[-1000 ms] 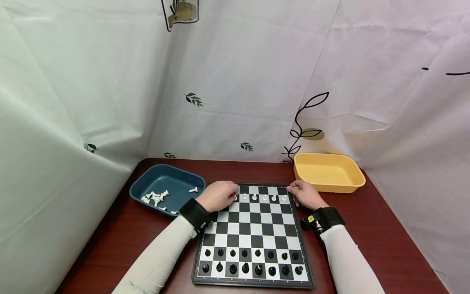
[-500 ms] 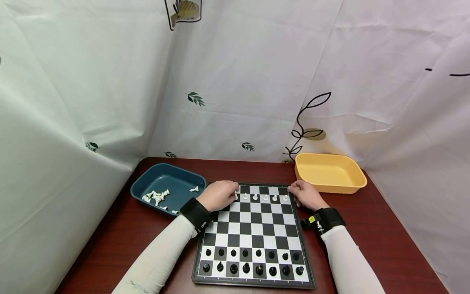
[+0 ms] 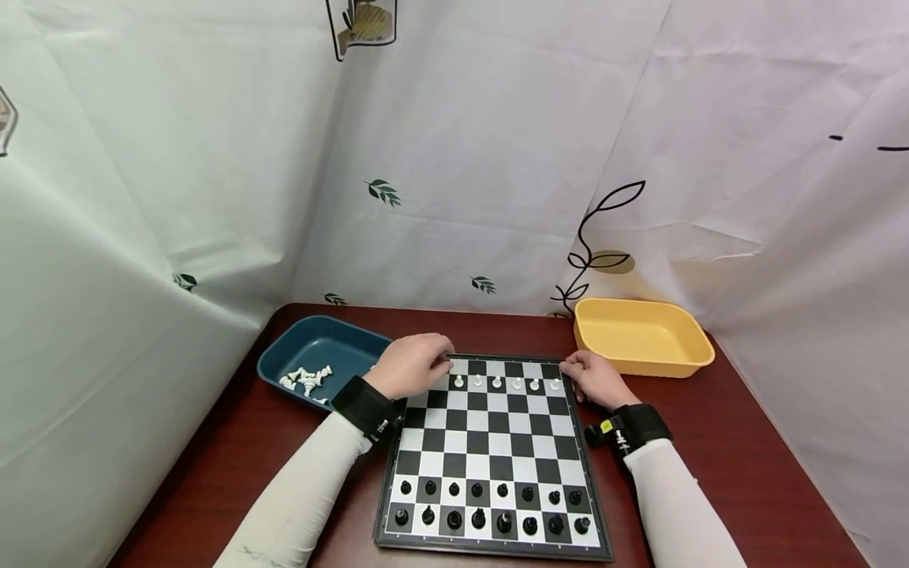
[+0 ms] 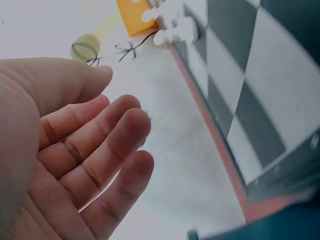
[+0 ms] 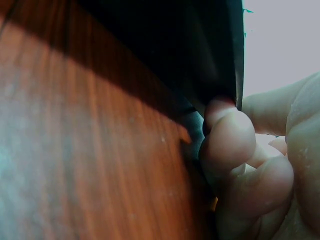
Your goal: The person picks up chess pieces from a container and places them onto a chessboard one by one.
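A black-and-white chessboard (image 3: 488, 422) lies on the table between the hands. My left hand (image 3: 412, 365) hovers over its far left corner; in the left wrist view, the relaxed fingers (image 4: 132, 132) and thumb hold nothing. Just right of that hand stands a white pawn (image 3: 459, 382), the leftmost visible in a row of several along the far side. My right hand (image 3: 596, 380) grips the board's far right edge, its curled fingers (image 5: 230, 140) against the dark side and the thumb on the opposite face. Two rows of black chess pieces (image 3: 479, 518) stand along the near side.
A blue tray (image 3: 334, 325) with loose white chess pieces (image 3: 307, 380) stands left of the board, partly behind the left hand. At the back right is a yellow tray (image 3: 642, 331). White patterned cloth (image 3: 454, 158) hangs behind the brown table (image 3: 717, 450).
My left hand has let go of the leftmost visible white pawn and moved left and away from it, its fingers loosened. My right hand stays on the board's edge.
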Available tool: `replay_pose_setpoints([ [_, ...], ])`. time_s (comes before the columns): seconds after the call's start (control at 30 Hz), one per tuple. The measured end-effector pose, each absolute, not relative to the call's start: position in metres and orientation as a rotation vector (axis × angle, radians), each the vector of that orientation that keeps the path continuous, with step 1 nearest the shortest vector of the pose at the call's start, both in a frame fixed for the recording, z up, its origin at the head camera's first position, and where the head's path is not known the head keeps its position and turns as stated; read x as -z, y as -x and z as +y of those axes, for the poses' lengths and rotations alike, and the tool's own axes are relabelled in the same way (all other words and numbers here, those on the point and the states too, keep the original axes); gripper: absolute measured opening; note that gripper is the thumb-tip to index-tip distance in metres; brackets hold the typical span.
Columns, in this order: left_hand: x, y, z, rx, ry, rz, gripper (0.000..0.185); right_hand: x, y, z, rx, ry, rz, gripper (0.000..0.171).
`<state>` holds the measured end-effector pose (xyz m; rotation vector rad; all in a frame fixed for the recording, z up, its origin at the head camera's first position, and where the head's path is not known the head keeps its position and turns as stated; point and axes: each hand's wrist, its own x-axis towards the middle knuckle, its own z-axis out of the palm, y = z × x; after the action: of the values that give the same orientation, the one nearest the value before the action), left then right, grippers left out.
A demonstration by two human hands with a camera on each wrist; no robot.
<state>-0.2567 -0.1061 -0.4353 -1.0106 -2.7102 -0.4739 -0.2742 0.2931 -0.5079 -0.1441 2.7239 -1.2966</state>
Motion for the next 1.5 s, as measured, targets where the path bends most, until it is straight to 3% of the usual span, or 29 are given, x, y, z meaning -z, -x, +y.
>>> replay_pose_setpoints([
  [0.6,0.405,0.268,-0.182,0.687,0.601,-2.773,0.020,0.508,0.273,0.295,1.311,0.141,2.715,0.024],
  [1.0,0.423,0.283,-0.213,0.666,0.464,-2.980,0.020,0.507,0.273,0.294,1.318,0.131,2.718,0.024],
  [1.5,0.445,0.296,-0.208,0.570,0.467,-3.215,0.017,0.508,0.274,0.295,1.344,0.150,2.712,0.024],
])
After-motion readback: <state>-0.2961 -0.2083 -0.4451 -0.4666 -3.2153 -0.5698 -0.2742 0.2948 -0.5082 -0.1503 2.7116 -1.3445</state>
